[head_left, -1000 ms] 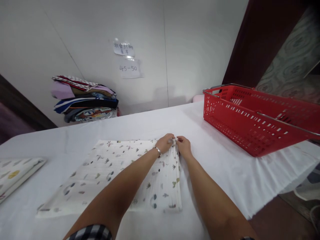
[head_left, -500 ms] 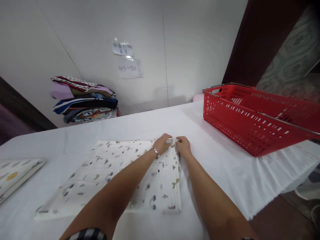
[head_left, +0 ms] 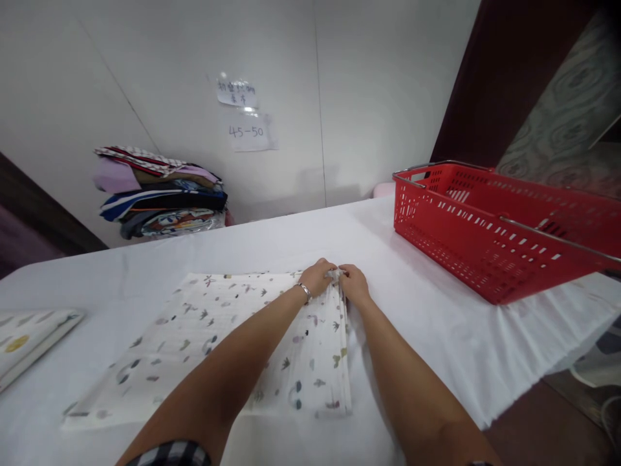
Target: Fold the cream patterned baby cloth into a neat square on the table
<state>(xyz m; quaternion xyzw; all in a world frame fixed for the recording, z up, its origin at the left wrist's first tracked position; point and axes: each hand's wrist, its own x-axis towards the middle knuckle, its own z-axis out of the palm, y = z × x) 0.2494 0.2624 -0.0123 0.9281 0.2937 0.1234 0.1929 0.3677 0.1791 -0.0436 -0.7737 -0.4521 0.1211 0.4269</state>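
Head view, hands point(head_left: 336, 279) pinching cloth point(head_left: 218, 343) far corner

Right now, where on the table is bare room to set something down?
Bare table lies between the printed cloth and the clothes stack, and between both hands and the red basket. The right edge is crowded.

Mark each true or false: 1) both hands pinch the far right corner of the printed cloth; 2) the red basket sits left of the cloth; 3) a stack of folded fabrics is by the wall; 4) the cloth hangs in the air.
1) True: the left hand and right hand meet at the far right corner of the printed cloth.
2) False: the red basket is to its right.
3) True: the stack of folded fabrics is at the table's far left edge.
4) False: it lies flat on the table.
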